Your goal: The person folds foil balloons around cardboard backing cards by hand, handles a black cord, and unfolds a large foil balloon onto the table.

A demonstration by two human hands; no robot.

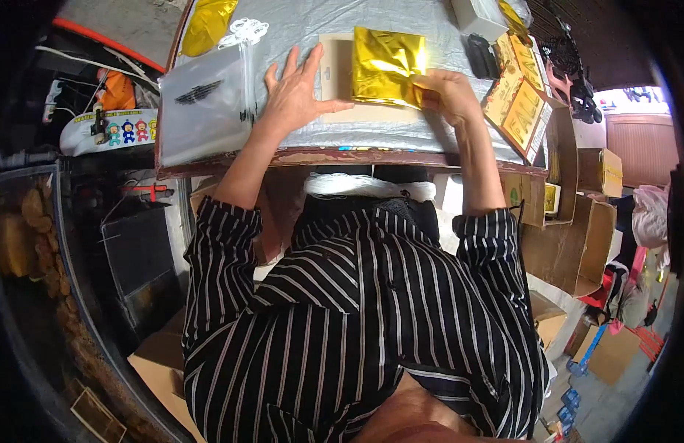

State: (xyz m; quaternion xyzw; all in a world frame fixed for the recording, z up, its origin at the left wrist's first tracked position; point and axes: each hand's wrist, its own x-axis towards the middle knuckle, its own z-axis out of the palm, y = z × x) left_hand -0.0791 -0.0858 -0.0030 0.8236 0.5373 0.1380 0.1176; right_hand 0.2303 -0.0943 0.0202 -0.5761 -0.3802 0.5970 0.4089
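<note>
A shiny folded gold foil sheet (388,63) is over a tan cardboard card (333,85) on the table. My right hand (454,94) pinches the foil's lower right corner between thumb and fingers. My left hand (292,96) is spread at the card's left side, thumb pointing toward the foil and nothing in its grasp. Beside my left wrist lies a stack of clear plastic bags (205,111) with a dark printed mark. Printed cards reading "FALL" (521,114) lie to the right of my right hand.
The table (298,140) has a silvery cover and a worn front edge. At its back are another gold foil piece (207,26), white string (246,32), a black object (482,57) and a white box (479,18). Open cardboard boxes (563,251) stand at the right.
</note>
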